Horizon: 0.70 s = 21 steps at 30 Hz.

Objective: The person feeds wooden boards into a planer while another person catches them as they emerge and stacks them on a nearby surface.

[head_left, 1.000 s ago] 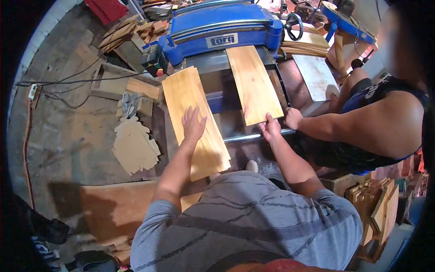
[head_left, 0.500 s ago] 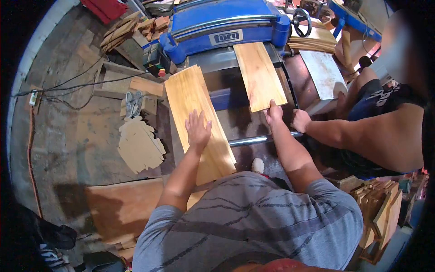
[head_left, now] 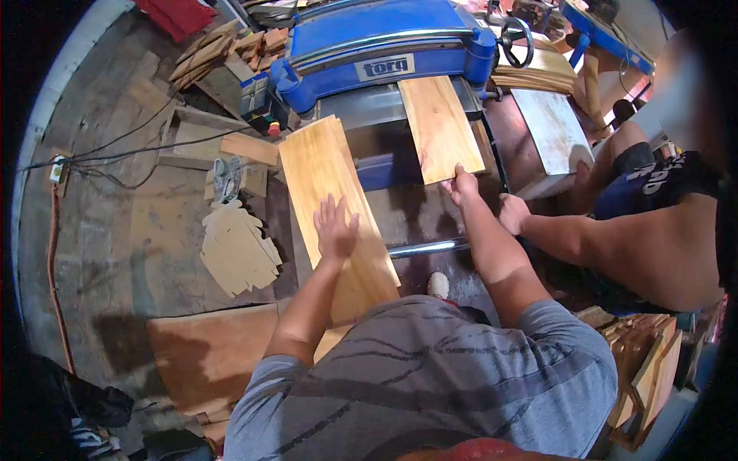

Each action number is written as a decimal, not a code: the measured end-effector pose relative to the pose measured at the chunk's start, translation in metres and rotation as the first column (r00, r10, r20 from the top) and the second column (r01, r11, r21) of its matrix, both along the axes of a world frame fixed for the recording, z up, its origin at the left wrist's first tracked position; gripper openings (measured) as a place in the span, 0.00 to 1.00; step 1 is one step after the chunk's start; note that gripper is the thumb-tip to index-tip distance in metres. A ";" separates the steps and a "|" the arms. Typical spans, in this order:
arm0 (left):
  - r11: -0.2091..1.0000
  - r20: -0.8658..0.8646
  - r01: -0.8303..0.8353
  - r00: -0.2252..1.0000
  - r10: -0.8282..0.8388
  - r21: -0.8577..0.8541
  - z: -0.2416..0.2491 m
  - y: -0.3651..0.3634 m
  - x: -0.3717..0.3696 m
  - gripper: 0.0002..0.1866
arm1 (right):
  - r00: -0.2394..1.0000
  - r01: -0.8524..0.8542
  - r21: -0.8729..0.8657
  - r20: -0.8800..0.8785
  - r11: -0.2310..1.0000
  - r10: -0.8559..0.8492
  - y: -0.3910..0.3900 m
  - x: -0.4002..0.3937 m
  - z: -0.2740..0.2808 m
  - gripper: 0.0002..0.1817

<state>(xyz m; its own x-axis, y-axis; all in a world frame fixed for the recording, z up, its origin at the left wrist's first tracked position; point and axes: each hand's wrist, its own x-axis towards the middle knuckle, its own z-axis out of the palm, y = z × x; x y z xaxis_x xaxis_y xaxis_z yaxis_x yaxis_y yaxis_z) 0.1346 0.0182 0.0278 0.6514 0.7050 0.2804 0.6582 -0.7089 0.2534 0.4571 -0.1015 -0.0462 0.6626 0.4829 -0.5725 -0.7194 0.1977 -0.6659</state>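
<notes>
Less of the board shows in front of the blue machine than a second ago: its near end has drawn away from me, and its far end is hidden under the machine's front edge. I take that to mean the piece is going further in, with my right hand following it. That hand pinches the near end, thumb on top and fingers curled below; how hard I'm squeezing, I can't tell. Against the half-second-old view the shift is slight, the near edge only a little closer to the machine. My left hand lies with fingers spread on the stack of boards, left of the one I'm pinching, much as it did then. Between the stack and my right forearm, the metal bar shows below the board. A co-worker's closed hand stands just beside my right forearm.
</notes>
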 end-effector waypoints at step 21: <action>1.000 0.057 -0.009 0.998 0.009 -0.010 -0.005 0.002 -0.002 0.28 | 0.195 -0.468 -0.589 0.659 0.659 0.727 -0.047 -0.119 -0.024 0.26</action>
